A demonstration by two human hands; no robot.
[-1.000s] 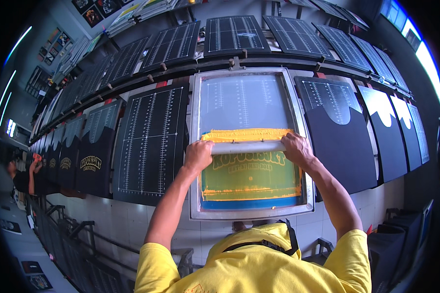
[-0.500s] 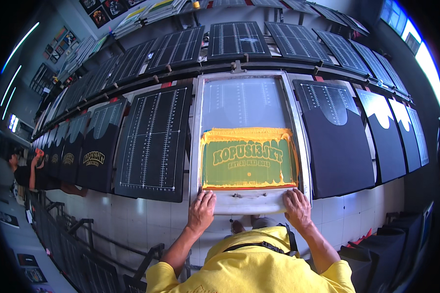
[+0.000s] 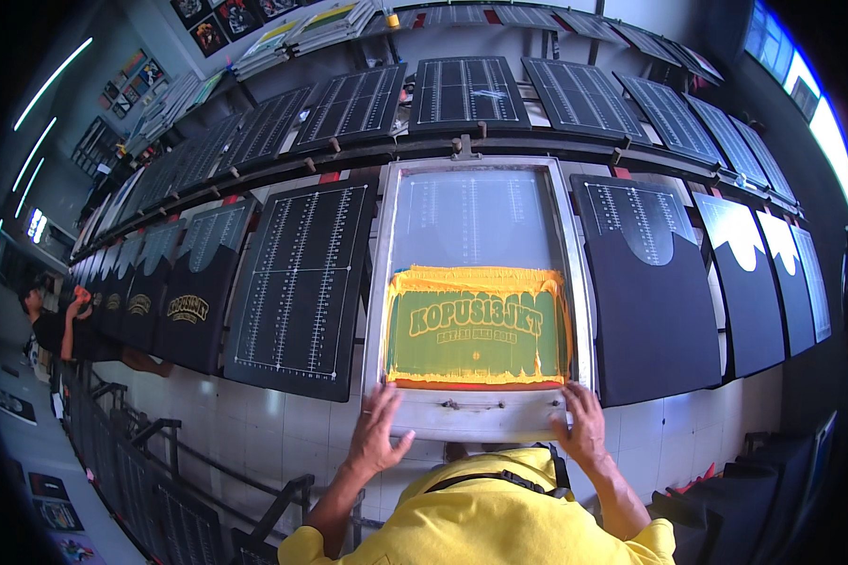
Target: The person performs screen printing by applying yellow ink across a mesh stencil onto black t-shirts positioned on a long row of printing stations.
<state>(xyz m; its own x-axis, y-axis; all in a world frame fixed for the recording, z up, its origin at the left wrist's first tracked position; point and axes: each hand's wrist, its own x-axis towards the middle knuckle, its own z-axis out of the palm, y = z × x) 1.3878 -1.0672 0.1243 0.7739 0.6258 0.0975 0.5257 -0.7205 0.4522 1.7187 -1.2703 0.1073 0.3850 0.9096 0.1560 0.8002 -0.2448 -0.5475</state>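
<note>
The pale, straight squeegee [image 3: 499, 407] lies between left grip [image 3: 377, 438] and right grip [image 3: 586, 430], both spread loosely; thick orange ink [image 3: 476, 277] borders green mesh [image 3: 424, 354].

A screen frame [image 3: 578, 273] lies between a platen [image 3: 297, 311] at left and another platen [image 3: 589, 202] bearing a garment [image 3: 645, 330] at right, its far end at a clamp [image 3: 464, 148]. Ink [image 3: 471, 278] spans the middle of the mesh [image 3: 471, 221]; a squeegee [image 3: 499, 412] lies crosswise at the near end, left fingers [image 3: 379, 405] and right fingers [image 3: 584, 407] by its two ends. Behind, a far row of platens [image 3: 466, 89] runs left to right. More garments [image 3: 193, 282] lie on platens farther left, with a co-worker [image 3: 52, 327] beyond them.
</note>
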